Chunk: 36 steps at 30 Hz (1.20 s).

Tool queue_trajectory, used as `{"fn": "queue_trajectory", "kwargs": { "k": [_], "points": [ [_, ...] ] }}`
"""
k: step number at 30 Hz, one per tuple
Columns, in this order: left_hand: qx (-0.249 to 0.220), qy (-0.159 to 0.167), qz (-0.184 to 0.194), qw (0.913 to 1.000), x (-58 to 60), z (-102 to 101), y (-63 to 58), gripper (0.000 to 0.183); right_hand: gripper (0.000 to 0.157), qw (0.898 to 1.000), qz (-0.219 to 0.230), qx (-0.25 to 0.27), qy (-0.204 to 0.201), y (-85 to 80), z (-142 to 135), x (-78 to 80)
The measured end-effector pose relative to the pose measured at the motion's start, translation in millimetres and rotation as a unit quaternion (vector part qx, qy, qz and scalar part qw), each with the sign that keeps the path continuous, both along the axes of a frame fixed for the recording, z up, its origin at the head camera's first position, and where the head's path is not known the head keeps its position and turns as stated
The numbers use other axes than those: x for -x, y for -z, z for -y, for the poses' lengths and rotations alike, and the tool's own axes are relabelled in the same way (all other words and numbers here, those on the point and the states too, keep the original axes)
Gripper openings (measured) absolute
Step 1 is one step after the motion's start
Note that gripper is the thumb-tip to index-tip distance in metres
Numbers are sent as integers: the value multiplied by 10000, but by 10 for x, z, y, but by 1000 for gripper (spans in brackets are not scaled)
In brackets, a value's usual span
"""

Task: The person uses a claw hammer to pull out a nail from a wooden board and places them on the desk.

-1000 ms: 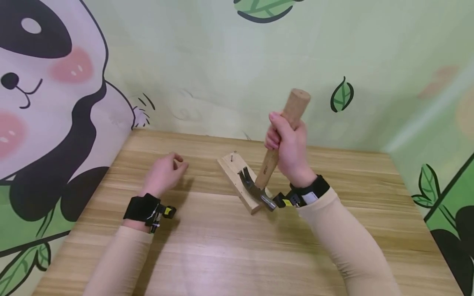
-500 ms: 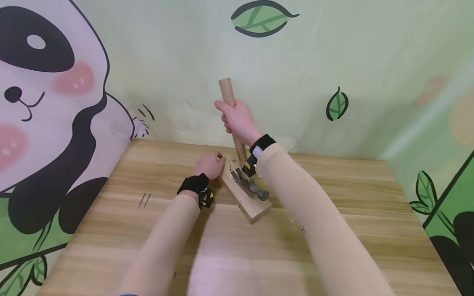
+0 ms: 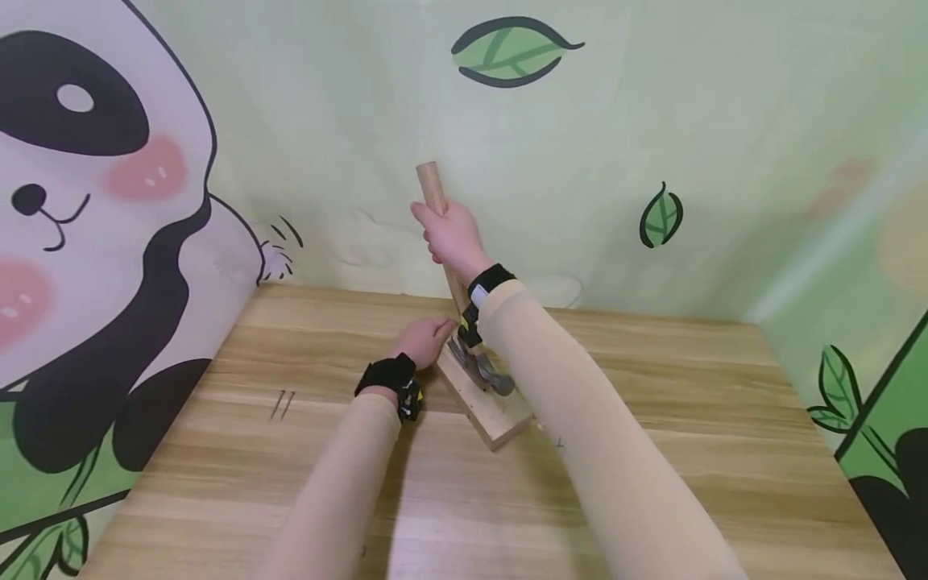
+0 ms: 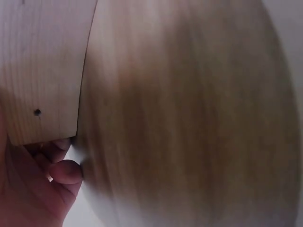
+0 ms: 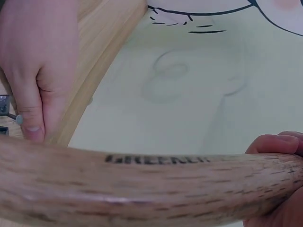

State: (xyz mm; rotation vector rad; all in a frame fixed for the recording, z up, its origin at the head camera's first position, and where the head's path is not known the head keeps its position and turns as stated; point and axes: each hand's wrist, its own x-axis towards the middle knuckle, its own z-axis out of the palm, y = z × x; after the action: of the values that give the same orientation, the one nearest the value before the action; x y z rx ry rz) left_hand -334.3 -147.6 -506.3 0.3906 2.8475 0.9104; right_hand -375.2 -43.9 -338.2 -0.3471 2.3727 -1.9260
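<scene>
A small wooden board (image 3: 493, 423) lies at an angle on the table. My left hand (image 3: 422, 342) grips its far end, with fingers curled against the end edge in the left wrist view, where a dark spot (image 4: 37, 112) shows on the wood. My right hand (image 3: 455, 235) holds a claw hammer (image 3: 430, 187) by its wooden handle, which stands nearly upright. The hammer's head rests down on the board, claw towards the left hand. In the right wrist view a nail (image 5: 19, 119) sticks out between the claw tips, close to the left thumb.
Two loose nails (image 3: 282, 404) lie on the table (image 3: 239, 483) left of the board. Another small nail (image 3: 560, 442) lies by the right sleeve. A wall covering (image 3: 348, 161) with a panda and leaves rises behind the table's back edge.
My left hand has moved right, from beside the board onto its far end. The right hand has swung left with the hammer, its claw now at the nail.
</scene>
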Motion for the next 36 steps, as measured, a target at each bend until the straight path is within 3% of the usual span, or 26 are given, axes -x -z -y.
{"fn": "queue_trajectory", "kwargs": {
  "k": [6,18,29,36],
  "points": [
    [-92,120,-9,9999,59,-23,19,50,34,9997,-134,-56,176,-3,0,24],
    [12,252,-62,9997,164,-37,37,43,36,9979,-582,260,106,-64,46,39],
    [12,128,-188,9997,-39,40,-19,39,36,9939,-468,992,-65,14,-36,-112],
    [98,128,-199,9997,-41,-7,-12,39,34,9910,-644,1172,-29,33,-139,-178]
  ]
}}
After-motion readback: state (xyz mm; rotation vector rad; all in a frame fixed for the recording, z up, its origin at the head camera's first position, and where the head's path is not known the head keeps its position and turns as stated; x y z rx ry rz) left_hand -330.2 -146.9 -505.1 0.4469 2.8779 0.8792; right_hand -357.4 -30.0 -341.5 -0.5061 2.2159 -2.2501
